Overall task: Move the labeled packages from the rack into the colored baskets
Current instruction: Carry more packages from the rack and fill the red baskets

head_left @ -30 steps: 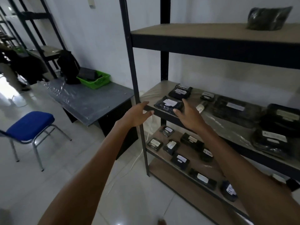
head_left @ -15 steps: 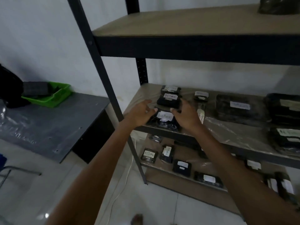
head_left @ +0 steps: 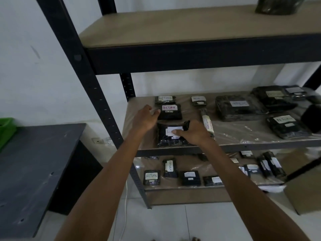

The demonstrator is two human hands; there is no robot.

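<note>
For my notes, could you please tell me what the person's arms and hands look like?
The left forearm and right forearm are bare, no sleeves showing. The left hand and right hand wear no gloves; I see no watch, ring or bracelet.

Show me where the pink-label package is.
Head view: pink-label package on the middle shelf's left end, behind the front package the right hand grips, beside the left hand.

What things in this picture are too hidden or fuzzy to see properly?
All in the head view:
Label on the front package: the right hand holds it and its thumb covers all but "R".
Most of the green basket: cut off by the left edge.
Top of the top-shelf package: cut off by the top edge.
What the left hand touches: its back hides the fingers.
Label on the big package: too blurred.
</note>
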